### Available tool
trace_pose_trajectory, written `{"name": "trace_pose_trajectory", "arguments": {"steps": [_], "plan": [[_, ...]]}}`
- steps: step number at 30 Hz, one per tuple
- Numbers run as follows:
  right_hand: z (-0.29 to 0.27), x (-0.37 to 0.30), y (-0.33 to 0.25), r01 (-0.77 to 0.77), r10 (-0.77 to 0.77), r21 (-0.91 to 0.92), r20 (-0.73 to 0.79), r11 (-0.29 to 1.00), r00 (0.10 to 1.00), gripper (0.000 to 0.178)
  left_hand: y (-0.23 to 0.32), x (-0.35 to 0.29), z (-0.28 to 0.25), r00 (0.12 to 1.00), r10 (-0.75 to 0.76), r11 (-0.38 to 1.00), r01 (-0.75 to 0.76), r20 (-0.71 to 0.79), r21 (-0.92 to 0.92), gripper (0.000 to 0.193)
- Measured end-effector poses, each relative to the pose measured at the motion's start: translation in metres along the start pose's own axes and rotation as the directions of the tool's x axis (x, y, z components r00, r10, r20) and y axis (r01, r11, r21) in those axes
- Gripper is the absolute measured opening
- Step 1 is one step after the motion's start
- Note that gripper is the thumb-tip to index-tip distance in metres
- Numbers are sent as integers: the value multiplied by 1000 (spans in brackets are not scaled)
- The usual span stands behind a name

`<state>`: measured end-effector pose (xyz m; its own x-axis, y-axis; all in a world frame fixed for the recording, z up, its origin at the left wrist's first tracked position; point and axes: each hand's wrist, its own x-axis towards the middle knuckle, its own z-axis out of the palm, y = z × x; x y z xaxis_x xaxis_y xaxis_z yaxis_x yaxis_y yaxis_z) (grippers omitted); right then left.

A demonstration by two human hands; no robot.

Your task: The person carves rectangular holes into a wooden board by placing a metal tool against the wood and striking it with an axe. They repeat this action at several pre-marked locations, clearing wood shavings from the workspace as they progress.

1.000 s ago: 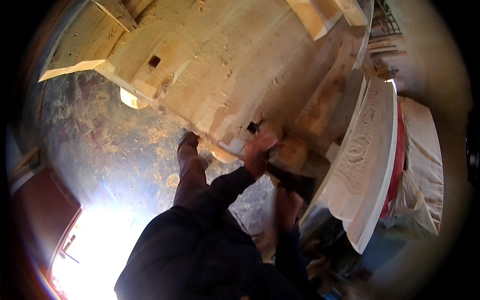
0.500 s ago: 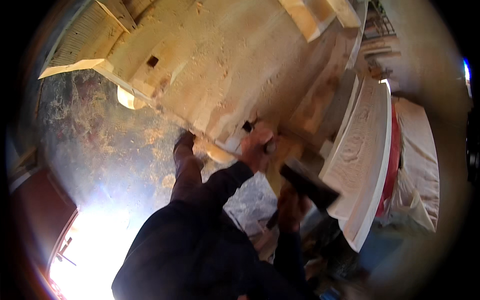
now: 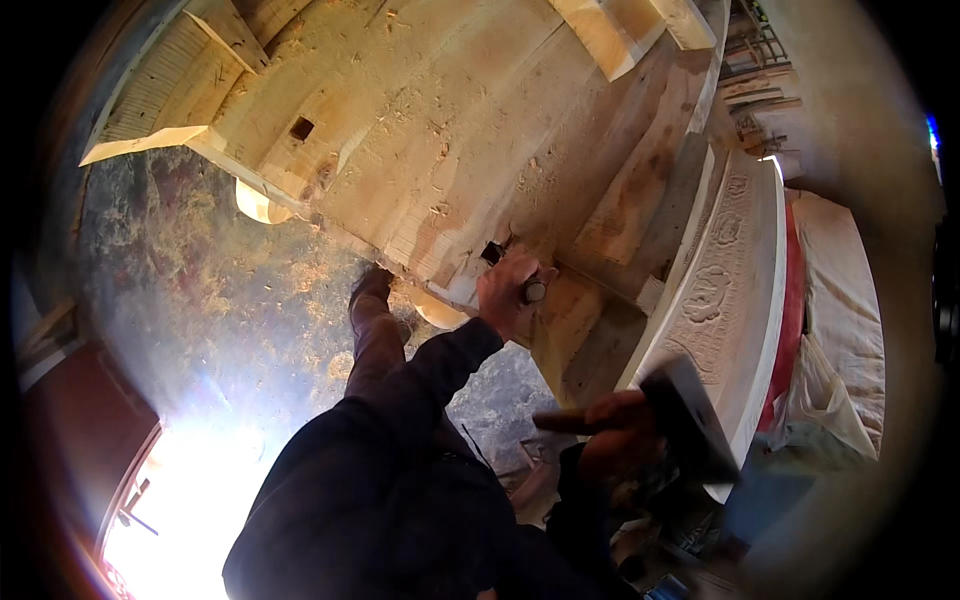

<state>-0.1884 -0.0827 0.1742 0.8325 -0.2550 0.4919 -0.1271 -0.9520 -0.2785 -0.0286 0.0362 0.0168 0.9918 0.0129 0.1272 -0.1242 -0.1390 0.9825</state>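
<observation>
My left hand [image 3: 505, 288] is closed round a chisel [image 3: 535, 290]; the round end of its handle points up, and its blade is hidden by the fist. That fist is beside a small square hole [image 3: 492, 253] cut into the pale wooden panel [image 3: 430, 150], near the panel's lower edge. Lower right, my right hand [image 3: 615, 432] grips the wooden handle of a hammer [image 3: 690, 420] with a dark, blocky head. The hammer is held up, apart from the chisel.
Another square hole [image 3: 301, 128] pierces the panel at upper left. Wooden blocks [image 3: 612, 35] stand on its far side, and chips are scattered over it. On the right lies a carved pale board [image 3: 715, 290] beside a cloth-covered piece [image 3: 835, 310]. Stained floor [image 3: 210, 270] spreads at left.
My right hand has swung the hammer to the right and down, away from the chisel. My left hand has stayed nearly in place with the chisel.
</observation>
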Motion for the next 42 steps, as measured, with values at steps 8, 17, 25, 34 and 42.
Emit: {"name": "trace_pose_trajectory", "arguments": {"steps": [8, 17, 25, 34, 42], "plan": [[62, -5, 31, 11, -52, 82, 506, 997, 861, 20, -37, 11, 18, 993, 113, 992, -112, -26, 51, 14], [62, -9, 5, 100, 70, -227, 638, 969, 766, 27, -14, 0, 13, 999, -1, 998, -1, 36, 70, 22], [44, -108, 54, 336, 17, -512, 566, 790, 824, 24, -59, -35, 19, 964, 214, 958, -239, 157, 161, 14], [17, -83, 10, -149, 581, -566, 747, 811, 324, 27, 1, 47, 10, 942, -103, 962, 13, 319, 272, 22], [21, -152, 32, -139, 252, -227, 613, 964, 748, 22, 48, -23, -27, 903, 200, 967, -245, 380, 73, 20]]}}
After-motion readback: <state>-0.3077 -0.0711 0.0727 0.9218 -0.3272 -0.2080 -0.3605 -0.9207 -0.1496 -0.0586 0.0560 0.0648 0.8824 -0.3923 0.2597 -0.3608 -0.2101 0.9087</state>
